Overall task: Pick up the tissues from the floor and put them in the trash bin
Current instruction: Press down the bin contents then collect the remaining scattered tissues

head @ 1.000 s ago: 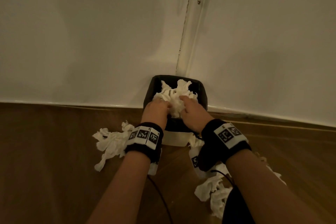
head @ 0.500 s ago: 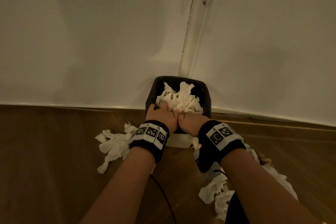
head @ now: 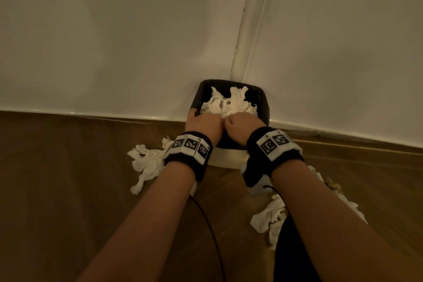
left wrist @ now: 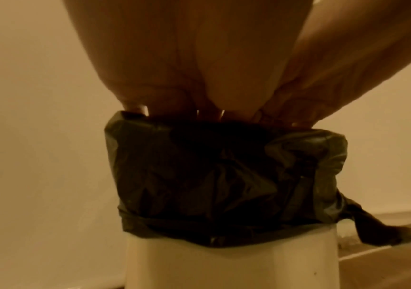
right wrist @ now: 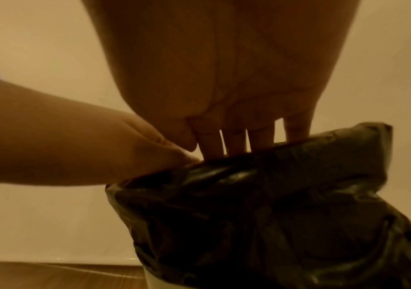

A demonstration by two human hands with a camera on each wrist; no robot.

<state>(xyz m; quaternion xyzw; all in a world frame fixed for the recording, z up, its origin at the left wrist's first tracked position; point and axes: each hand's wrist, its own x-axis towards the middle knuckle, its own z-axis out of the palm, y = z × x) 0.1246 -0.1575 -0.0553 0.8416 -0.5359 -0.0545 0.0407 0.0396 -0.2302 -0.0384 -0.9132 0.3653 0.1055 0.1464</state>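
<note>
Both hands reach side by side over the near rim of the trash bin (head: 263, 103), knuckles nearly touching. The left hand (head: 202, 125) and the right hand (head: 242, 125) press down on the crumpled heap of tissues in the bin (head: 229, 105); whether the fingers are curled into the paper or lie flat, the head view cannot tell, since the backs of the hands cover them. The wrist views show what it misses: the fingers (right wrist: 210, 142) of the right hand run fairly straight, slightly spread, down past the rim, their tips hidden behind it, and those of the left hand dip in close together. They also show the glossy, wrinkled black liner (left wrist: 224, 176) folded over a smooth pale bin body.

Left of the left wrist, a ragged white clump of tissues on the floor (head: 146, 162) lies on the wood planks. Below the right forearm more torn tissues (head: 267, 215) lie. Black wristbands (head: 190, 155) carry square printed markers.
</note>
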